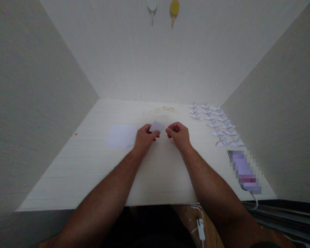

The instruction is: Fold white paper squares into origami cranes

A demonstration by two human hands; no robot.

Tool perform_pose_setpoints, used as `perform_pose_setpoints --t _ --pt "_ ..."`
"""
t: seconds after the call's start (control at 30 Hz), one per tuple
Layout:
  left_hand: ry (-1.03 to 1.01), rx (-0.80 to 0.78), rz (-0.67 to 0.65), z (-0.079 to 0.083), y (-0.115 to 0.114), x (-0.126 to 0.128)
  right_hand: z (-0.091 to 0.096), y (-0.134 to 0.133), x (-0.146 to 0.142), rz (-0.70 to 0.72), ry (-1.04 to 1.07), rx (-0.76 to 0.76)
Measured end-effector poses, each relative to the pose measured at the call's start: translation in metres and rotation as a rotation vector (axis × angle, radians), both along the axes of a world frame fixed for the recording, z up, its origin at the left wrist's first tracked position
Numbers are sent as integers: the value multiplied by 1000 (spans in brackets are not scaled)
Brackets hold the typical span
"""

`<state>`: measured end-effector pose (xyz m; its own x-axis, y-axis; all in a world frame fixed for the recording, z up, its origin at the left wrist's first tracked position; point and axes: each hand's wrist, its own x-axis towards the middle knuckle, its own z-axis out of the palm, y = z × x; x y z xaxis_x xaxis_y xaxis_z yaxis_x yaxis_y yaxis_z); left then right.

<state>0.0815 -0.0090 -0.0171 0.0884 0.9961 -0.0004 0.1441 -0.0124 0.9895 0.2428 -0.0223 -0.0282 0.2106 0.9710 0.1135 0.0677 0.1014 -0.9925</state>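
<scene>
My left hand (145, 137) pinches a small square of folded white paper (157, 127) between thumb and fingers, just above the table. Just right of the paper, my right hand (179, 133) has its thumb and curled fingers drawn together. Its fingertips are close to the paper's right corner, apparently apart from it, and I see nothing between them. A stack of white paper sheets (120, 135) lies on the table beside my left hand.
Several folded white paper cranes (217, 124) stand in rows at the back right of the white table (93, 165). A phone (244, 170), blurred, lies at the right with a cable (255, 201). Walls close in the sides and back. A power strip (200, 229) is below the table.
</scene>
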Motion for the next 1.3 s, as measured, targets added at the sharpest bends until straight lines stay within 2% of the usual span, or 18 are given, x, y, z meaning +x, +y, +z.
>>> perform_pose_setpoints --t 0.33,0.77,1.3 --pt "12 34 -63 -2 -2 3 1 -2 -4 1 -68 -4" --pt "-20 10 -113 0 -3 4 -1 -1 -3 6 -5 3" --pt "-41 30 -132 -9 1 4 0 0 -3 10 34 13"
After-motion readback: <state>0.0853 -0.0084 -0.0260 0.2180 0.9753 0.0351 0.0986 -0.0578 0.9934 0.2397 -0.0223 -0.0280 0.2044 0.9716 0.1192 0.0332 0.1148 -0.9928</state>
